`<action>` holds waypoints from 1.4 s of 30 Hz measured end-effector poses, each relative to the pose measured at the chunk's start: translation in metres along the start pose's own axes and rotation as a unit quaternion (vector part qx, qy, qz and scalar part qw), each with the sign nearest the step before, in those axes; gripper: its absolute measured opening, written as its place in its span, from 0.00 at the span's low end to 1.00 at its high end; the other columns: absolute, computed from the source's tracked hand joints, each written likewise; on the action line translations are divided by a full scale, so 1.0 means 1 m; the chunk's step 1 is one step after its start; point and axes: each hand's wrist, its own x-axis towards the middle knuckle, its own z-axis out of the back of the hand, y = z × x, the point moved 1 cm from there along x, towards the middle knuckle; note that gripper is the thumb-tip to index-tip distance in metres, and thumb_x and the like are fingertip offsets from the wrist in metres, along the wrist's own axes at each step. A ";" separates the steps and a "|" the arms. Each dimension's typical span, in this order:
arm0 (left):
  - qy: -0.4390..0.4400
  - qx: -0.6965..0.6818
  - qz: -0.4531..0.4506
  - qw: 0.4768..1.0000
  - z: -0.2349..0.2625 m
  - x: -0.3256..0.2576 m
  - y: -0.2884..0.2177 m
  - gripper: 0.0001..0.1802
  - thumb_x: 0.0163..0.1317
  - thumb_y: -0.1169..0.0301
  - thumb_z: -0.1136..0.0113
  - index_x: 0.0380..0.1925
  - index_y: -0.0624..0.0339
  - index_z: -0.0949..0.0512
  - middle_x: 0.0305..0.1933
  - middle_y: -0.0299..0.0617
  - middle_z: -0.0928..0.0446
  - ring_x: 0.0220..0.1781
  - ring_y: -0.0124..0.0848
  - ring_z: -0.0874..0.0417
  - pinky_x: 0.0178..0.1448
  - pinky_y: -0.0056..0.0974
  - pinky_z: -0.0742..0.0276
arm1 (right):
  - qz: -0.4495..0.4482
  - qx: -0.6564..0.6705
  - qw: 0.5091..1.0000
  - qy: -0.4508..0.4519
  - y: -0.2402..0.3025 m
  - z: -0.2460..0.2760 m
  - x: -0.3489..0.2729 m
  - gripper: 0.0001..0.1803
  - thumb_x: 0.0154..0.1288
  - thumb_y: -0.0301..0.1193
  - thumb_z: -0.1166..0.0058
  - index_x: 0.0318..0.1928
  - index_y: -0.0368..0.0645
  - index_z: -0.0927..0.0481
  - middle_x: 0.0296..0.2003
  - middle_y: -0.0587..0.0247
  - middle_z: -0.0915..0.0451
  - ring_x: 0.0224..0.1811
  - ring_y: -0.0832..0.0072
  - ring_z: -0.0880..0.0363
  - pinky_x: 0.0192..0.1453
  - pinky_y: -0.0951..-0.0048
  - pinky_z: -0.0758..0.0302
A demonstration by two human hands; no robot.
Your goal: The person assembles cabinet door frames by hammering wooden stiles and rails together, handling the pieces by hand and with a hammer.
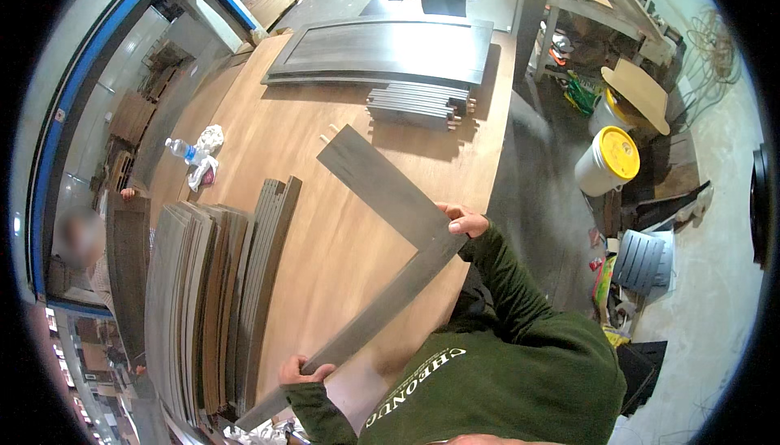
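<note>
Over the near part of the table, two dark grey wooden boards meet in an L. My right hand (465,221) grips the corner, thumb on top, where the wide short board (382,189) meets the long narrow board (366,319). Two pale dowels (328,131) stick out of the wide board's far end. Lower down, my left hand (304,370) is closed around the long board near its other end. Whether the corner is fully tight is hard to tell under my right hand.
Long grey boards (199,282) stand stacked on the left of the plywood table (309,226). Framed panels (382,51) and a bundle of dowelled slats (414,105) lie at its far end. A water bottle (180,149) and crumpled wrap lie left. Another person holds a dark panel (130,258).
</note>
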 end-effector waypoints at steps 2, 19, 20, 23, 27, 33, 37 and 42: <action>-0.012 -0.003 0.001 1.000 0.001 -0.006 0.000 0.34 0.13 0.45 0.27 0.14 0.59 0.31 0.14 0.43 0.31 0.18 0.42 0.30 0.25 0.41 0.34 | 0.003 0.033 0.999 0.001 -0.005 -0.002 0.000 0.42 0.43 0.40 0.46 0.58 0.29 0.41 0.50 0.48 0.30 0.46 0.67 0.26 0.50 0.70 0.30; -0.201 -0.380 -0.145 0.891 -0.021 -0.042 0.238 0.30 0.54 0.41 0.50 0.16 0.60 0.29 0.14 0.32 0.33 0.17 0.24 0.34 0.21 0.31 0.42 | -0.042 0.139 0.964 0.224 0.004 -0.140 0.022 0.45 0.42 0.43 0.40 0.58 0.31 0.43 0.51 0.54 0.32 0.53 0.73 0.35 0.56 0.71 0.38; -0.194 -0.301 -0.113 0.927 -0.023 -0.017 0.212 0.30 0.54 0.41 0.50 0.17 0.60 0.29 0.16 0.33 0.32 0.18 0.24 0.34 0.21 0.31 0.42 | -0.028 0.114 0.964 0.240 0.013 -0.146 0.025 0.43 0.43 0.39 0.37 0.58 0.32 0.41 0.50 0.57 0.31 0.52 0.75 0.36 0.55 0.73 0.38; -0.145 -0.207 0.004 0.968 0.033 -0.023 0.134 0.25 0.57 0.49 0.48 0.19 0.61 0.29 0.20 0.36 0.31 0.23 0.26 0.32 0.24 0.31 0.40 | -0.006 0.071 0.948 0.312 0.028 -0.176 0.040 0.38 0.47 0.32 0.38 0.57 0.32 0.40 0.50 0.57 0.30 0.51 0.76 0.36 0.55 0.75 0.38; -0.207 -0.316 0.071 0.923 0.061 -0.019 0.082 0.24 0.57 0.49 0.49 0.20 0.62 0.29 0.21 0.36 0.31 0.24 0.27 0.31 0.25 0.31 0.40 | 0.091 0.082 0.922 0.366 0.032 -0.205 0.052 0.35 0.51 0.29 0.43 0.58 0.33 0.43 0.51 0.53 0.32 0.52 0.73 0.35 0.56 0.75 0.38; -0.265 -0.387 0.096 0.878 0.072 -0.013 0.049 0.23 0.58 0.51 0.50 0.22 0.62 0.29 0.22 0.37 0.31 0.25 0.27 0.31 0.26 0.32 0.39 | 0.171 0.046 0.892 0.416 0.034 -0.225 0.062 0.45 0.52 0.29 0.48 0.65 0.34 0.61 0.53 0.49 0.33 0.54 0.69 0.35 0.58 0.72 0.40; -0.288 -0.404 0.100 0.862 0.076 -0.009 0.031 0.22 0.58 0.51 0.51 0.23 0.62 0.30 0.23 0.37 0.31 0.26 0.28 0.31 0.27 0.32 0.38 | 0.177 0.100 0.872 0.445 0.038 -0.232 0.064 0.47 0.51 0.29 0.48 0.65 0.34 0.62 0.59 0.48 0.42 0.56 0.69 0.37 0.59 0.71 0.42; -0.320 -0.410 0.116 0.846 0.084 -0.019 0.018 0.22 0.58 0.52 0.52 0.24 0.63 0.30 0.24 0.38 0.30 0.26 0.28 0.30 0.29 0.33 0.38 | 0.201 0.104 0.844 0.486 0.024 -0.246 0.067 0.51 0.50 0.32 0.48 0.65 0.36 0.69 0.58 0.55 0.45 0.48 0.73 0.35 0.56 0.71 0.38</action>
